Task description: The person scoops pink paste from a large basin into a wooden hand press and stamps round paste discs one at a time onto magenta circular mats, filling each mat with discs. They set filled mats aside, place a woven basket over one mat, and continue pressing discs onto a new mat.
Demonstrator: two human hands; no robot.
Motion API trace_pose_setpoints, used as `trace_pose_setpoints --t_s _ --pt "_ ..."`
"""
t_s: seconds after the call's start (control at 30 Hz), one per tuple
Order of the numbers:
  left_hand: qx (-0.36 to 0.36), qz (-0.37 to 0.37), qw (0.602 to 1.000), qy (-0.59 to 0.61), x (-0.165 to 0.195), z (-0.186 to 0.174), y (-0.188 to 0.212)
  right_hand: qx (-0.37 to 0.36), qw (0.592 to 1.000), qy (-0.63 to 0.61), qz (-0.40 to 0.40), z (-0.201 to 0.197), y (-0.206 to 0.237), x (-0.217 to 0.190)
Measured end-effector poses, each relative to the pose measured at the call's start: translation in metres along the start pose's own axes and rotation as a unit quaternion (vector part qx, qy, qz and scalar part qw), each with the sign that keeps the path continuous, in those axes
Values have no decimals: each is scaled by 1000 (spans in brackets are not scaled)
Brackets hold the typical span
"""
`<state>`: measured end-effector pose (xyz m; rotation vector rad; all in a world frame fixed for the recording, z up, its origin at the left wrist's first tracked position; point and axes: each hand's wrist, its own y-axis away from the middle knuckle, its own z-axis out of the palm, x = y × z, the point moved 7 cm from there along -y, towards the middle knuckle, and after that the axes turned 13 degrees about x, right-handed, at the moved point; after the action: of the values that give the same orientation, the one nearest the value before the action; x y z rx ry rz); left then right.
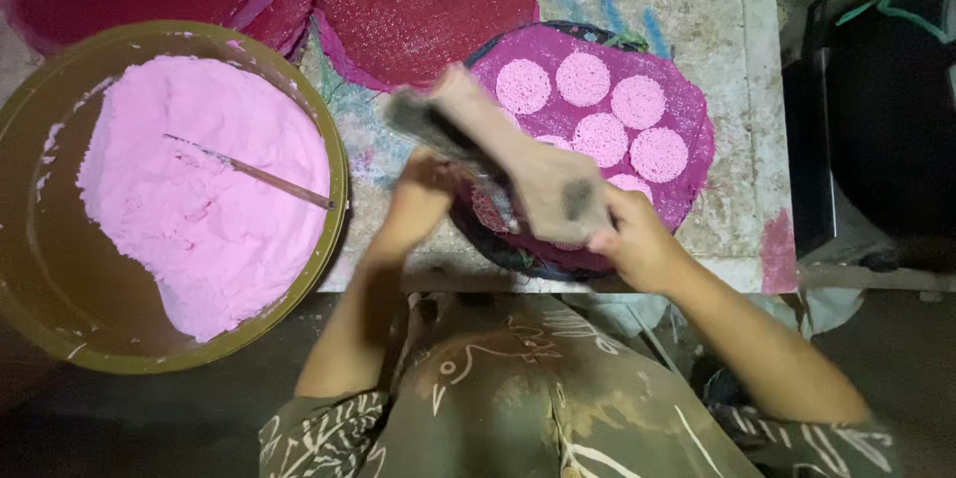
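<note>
Right hand [637, 244] is gripping the wooden paddle [518, 164], left hand [418, 201] is bracing beneath it (grip unclear); swinging low risks smearing pink discs [607, 110] just beyond.

We count six pale pink discs [610, 110] beyond our fingers. One olive bowl [30, 269] sits left of them. It holds one stick [261, 175].

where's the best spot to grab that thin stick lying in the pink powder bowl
Probably the bare brown end of the stick, near the bowl's right rim. Come from above and the right with a pinch: that end lies clear of the pink powder, while the far end is coated in it.
</note>
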<state>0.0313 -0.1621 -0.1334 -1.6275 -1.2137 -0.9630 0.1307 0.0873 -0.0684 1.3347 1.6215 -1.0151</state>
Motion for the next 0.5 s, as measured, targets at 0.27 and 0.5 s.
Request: trace_pose_setpoints --t_s 0.27,0.5 --pt "27 163 956 -241 0 22 41 159 980 -118 -4 -32 61 50" --pt "125 159 949 -241 4 16 56 225 962 -75 133 -46 91 76"
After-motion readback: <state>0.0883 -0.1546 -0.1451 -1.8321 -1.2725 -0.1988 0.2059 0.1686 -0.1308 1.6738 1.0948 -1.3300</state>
